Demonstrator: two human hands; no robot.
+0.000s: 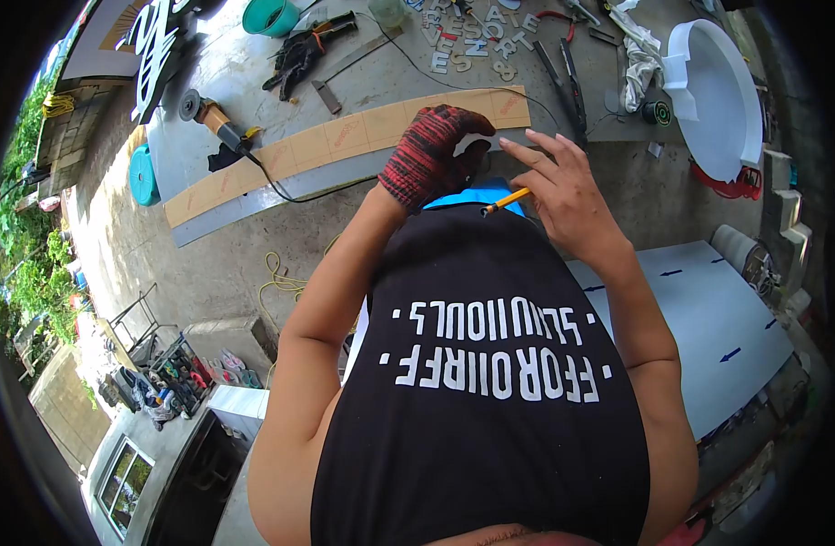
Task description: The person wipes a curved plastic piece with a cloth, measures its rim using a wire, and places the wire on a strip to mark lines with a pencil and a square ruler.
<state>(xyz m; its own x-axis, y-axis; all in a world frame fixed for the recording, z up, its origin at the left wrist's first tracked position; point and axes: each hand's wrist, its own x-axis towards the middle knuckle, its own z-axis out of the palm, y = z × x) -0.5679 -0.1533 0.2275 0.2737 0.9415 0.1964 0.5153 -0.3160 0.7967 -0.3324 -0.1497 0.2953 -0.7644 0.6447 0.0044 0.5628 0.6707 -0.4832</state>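
Note:
My left hand point(436, 153) wears a red and black knit glove. Its fingers curve in a C shape, with a gap between thumb and forefinger and nothing visible between them. Close by on the right is my bare right hand point(563, 187), index and middle fingers stretched toward the glove. A yellow pencil point(511, 199) is tucked in the right hand, its dark end pointing down-left. Both hands are above the near edge of the worktable, in front of my black shirt. Beyond them, a long paper-covered strip point(299, 153) lies along that edge.
An angle grinder point(213, 123) rests on the strip's left part, its cord trailing right. Farther back are dark gloves point(304, 56), a steel square point(326, 96), cut-out letters point(477, 41) and a green tub point(270, 16). A white curved panel point(718, 96) stands right.

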